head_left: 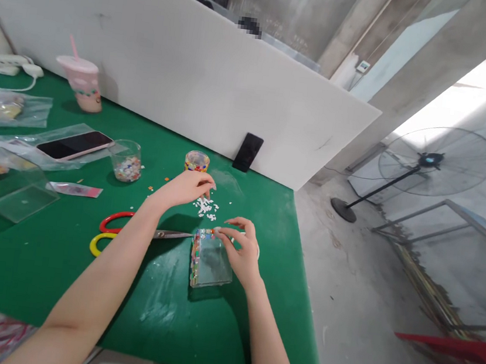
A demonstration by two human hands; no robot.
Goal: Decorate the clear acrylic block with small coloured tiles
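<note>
While scissors [170,235] lie beneath my left forearm, my left hand [198,187] bends narrowly over white pieces [205,207]; nearer me, the bead-edged clear box [215,264] meets my right hand's [241,248] loosely curved fingers. Whether either grips anything, I cannot tell.

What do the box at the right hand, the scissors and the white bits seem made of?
Box: clear, glossy, likely acrylic, possibly glass; the table shows through.
Scissors: grey, shiny metal blades; handles probably plastic, given bright colours.
White bits: opaque, perhaps plastic or shell; too small to tell.
</note>
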